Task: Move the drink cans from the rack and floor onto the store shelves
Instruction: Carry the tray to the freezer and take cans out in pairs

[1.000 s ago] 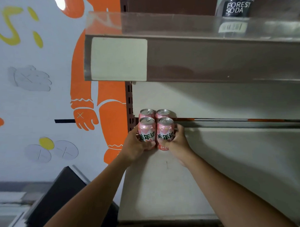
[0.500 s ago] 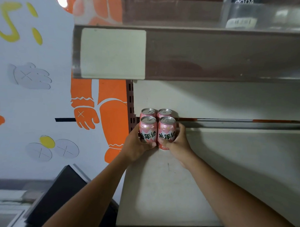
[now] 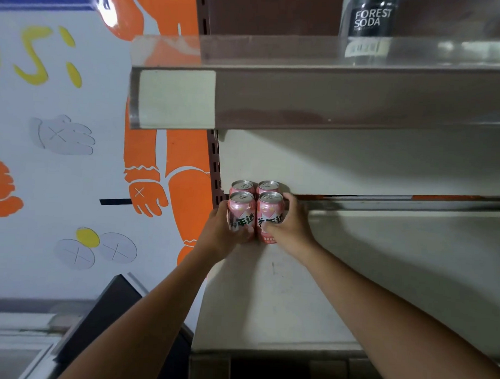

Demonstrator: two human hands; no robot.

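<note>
Drink cans [image 3: 268, 187]: the left hand [image 3: 221, 233] curls round the front-left can [image 3: 241, 210] and the right hand [image 3: 291, 227] round the front-right can [image 3: 270, 210], two more just behind in the back-left corner of the lower shelf [image 3: 354, 264], so four seem shelved, though any left on rack or floor go unseen.

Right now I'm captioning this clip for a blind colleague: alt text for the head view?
Left hand and right hand each grip a front can of four pink cans standing two by two in the back left corner of a pale shelf. A dark Forest Soda container stands on the shelf above.
</note>
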